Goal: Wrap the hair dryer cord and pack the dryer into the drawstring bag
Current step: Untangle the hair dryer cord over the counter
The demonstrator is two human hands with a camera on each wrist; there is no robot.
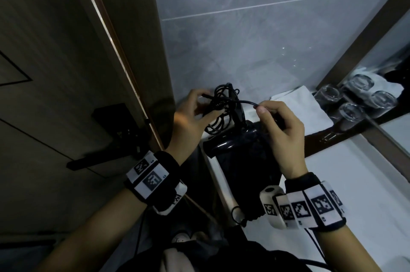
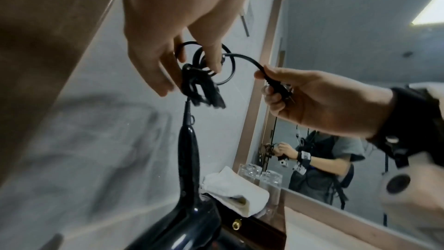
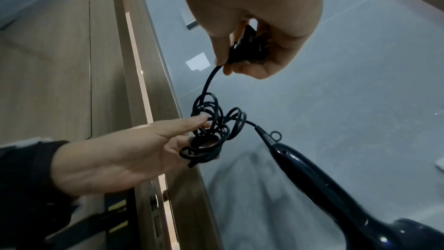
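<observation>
Most of the cord (image 1: pixel 221 107) was coiled in your left hand (image 1: pixel 190 118) overhead, your right hand (image 2: pixel 310 98) pinched the plug (image 3: pixel 247 47), and the dryer (image 3: pixel 336 187) dangled below, with bagging left, I'd guess.

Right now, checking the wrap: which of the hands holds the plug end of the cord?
The right hand pinches the plug; the left hand holds only the coiled cord.
</observation>
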